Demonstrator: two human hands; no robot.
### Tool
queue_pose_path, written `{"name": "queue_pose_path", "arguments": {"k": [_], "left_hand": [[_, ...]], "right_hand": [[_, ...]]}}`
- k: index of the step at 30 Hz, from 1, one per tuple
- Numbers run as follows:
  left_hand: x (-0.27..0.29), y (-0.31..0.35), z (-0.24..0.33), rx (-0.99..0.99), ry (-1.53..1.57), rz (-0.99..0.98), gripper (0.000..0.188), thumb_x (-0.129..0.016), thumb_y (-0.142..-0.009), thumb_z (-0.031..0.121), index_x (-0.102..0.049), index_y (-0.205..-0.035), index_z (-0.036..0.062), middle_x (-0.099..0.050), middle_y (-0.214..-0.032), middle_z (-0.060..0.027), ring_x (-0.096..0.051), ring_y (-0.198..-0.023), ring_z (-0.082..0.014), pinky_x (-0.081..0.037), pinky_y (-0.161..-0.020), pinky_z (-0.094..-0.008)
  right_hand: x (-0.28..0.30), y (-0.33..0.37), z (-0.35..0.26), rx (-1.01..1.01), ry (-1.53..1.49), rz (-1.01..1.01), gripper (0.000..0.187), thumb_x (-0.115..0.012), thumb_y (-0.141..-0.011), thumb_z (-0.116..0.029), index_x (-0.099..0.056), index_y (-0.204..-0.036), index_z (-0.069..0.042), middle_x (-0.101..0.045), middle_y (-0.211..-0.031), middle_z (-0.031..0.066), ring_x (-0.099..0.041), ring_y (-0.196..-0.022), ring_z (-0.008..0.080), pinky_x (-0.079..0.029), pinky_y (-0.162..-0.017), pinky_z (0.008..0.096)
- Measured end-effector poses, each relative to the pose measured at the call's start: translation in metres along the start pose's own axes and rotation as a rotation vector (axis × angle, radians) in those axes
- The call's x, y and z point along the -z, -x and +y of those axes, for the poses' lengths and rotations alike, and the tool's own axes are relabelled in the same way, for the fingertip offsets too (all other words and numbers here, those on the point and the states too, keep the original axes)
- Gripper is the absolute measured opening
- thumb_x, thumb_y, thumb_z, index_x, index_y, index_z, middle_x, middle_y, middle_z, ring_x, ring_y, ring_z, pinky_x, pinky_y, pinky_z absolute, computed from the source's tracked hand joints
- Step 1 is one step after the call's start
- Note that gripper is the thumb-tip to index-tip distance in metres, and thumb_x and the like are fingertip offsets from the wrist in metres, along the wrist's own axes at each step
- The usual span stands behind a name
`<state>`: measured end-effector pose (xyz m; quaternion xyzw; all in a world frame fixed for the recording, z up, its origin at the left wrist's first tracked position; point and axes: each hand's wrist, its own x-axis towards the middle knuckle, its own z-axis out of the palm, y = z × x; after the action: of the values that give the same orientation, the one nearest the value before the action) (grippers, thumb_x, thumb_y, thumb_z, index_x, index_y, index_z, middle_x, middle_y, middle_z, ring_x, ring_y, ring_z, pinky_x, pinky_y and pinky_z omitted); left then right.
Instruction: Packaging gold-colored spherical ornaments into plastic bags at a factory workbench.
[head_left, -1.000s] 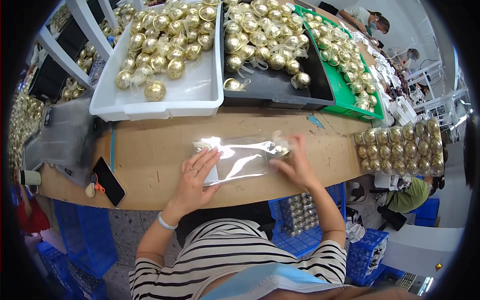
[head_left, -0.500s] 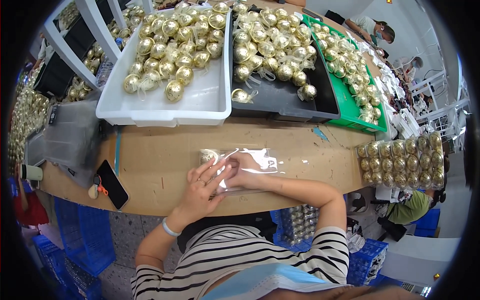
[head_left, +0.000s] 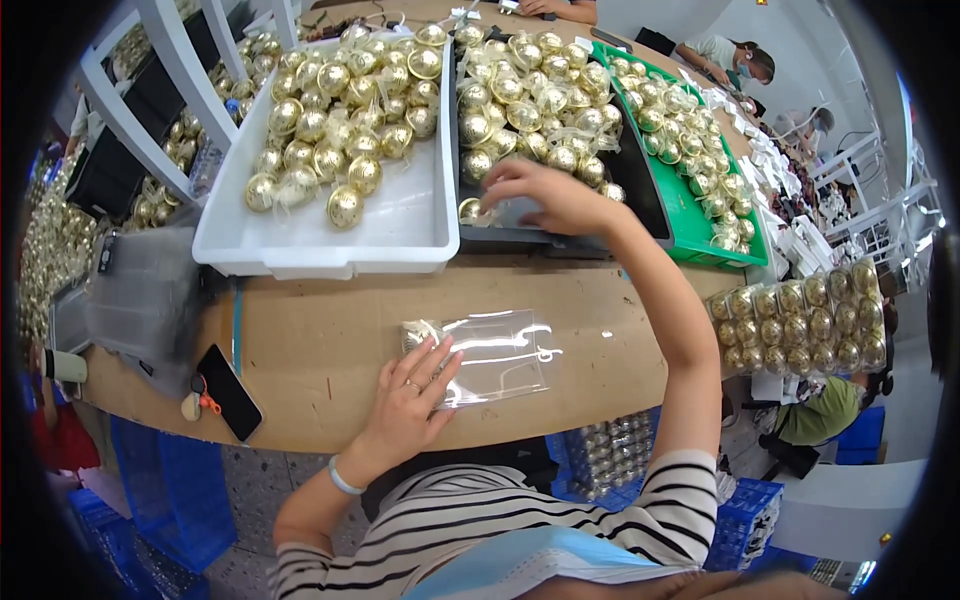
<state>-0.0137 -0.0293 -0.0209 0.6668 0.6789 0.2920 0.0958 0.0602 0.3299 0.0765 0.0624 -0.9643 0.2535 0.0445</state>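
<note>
A clear plastic box (head_left: pixel 495 355) lies flat on the tabletop, and a gold ball with a pale ribbon (head_left: pixel 420 333) shows in its left end. Over that end my left hand (head_left: pixel 405 395) rests with fingers stretched out and a little spread. My right hand (head_left: pixel 560 197) reaches across to the front of a black tray (head_left: pixel 632 212) of gold balls. Its fingers are apart and curve downward, with nothing visible between them. Closest to those fingertips is a single gold ball (head_left: pixel 470 210) at the tray's front left corner.
A white tray (head_left: pixel 400 220) and a green tray (head_left: pixel 715 250), both holding gold balls, flank the black one. Clear packs of gold balls (head_left: pixel 795 325) stand stacked at the table's right end. A phone (head_left: pixel 228 392) lies at left beside orange-tagged keys (head_left: pixel 207 397). Other people sit at far right.
My right hand has left the clear box and swung up and away to the black tray. My left hand has stayed at the box's left end.
</note>
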Motion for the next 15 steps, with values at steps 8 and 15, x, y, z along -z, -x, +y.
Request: {"name": "queue_pose_path", "arguments": {"k": [8, 15], "left_hand": [[-0.002, -0.003, 0.001, -0.029, -0.001, 0.024, 0.082, -0.083, -0.074, 0.022, -0.05, -0.149, 0.0132, -0.045, -0.157, -0.0059, -0.042, -0.142, -0.0264, -0.036, -0.105, -0.0464], [0.002, -0.004, 0.003, -0.008, -0.002, -0.02, 0.081, -0.083, -0.073, 0.018, -0.052, -0.148, 0.011, -0.047, -0.155, -0.0082, -0.042, -0.141, -0.0292, -0.036, -0.106, -0.0458]], "right_hand": [[-0.025, -0.008, 0.052, -0.179, 0.024, -0.062, 0.055, -0.084, -0.074, -0.01, -0.058, -0.122, -0.007, -0.06, -0.12, 0.0157, -0.058, -0.116, 0.0353, -0.051, -0.096, 0.0394], [-0.039, 0.127, -0.063, -0.445, 0.481, 0.524, 0.07, -0.093, -0.069, -0.029, -0.042, -0.108, -0.001, -0.049, -0.111, 0.0197, -0.054, -0.095, 0.0382, -0.051, -0.079, 0.0397]]}}
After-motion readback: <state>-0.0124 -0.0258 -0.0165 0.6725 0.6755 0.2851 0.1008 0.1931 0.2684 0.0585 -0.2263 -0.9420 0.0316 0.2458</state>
